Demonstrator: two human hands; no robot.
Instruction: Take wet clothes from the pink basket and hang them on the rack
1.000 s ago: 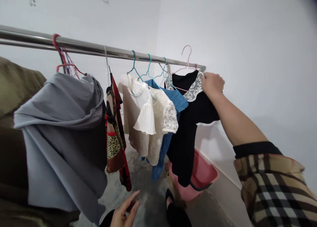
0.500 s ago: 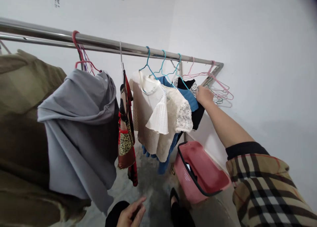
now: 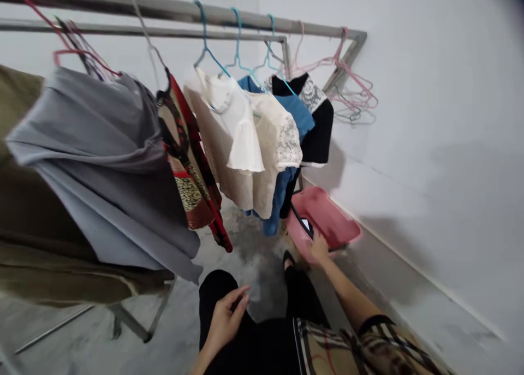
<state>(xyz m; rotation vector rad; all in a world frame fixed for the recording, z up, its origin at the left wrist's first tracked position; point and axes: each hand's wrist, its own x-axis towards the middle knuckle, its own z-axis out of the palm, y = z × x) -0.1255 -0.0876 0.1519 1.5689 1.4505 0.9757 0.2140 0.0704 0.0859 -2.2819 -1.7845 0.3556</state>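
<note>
My right hand [image 3: 318, 248] is down at the pink basket [image 3: 298, 238], its fingers closed over the black handle [image 3: 301, 220] at the basket's near side. Inside the basket, a small white patch shows beside the handle. In front of my black-clad leg, my left hand [image 3: 227, 315] hangs with fingers partly curled and apart, holding nothing. Above the basket hang a black top with lace shoulders [image 3: 317, 126], a blue top [image 3: 298, 113], a cream lace-sleeved top [image 3: 272, 146] and a white top [image 3: 243, 140], several on blue hangers [image 3: 237, 47].
A metal clothes rail [image 3: 164, 6] runs across the top. Bare pink hangers [image 3: 352, 80] hang at its right end near the wall [image 3: 442, 118]. To the left are a patterned red garment [image 3: 192, 195], a grey garment [image 3: 110, 162] and an olive garment [image 3: 24, 244]. Rack legs [image 3: 135, 326] stand on the floor.
My right hand has left the black top and dropped to the basket handle. The view has tilted down, and my left hand now shows more fully.
</note>
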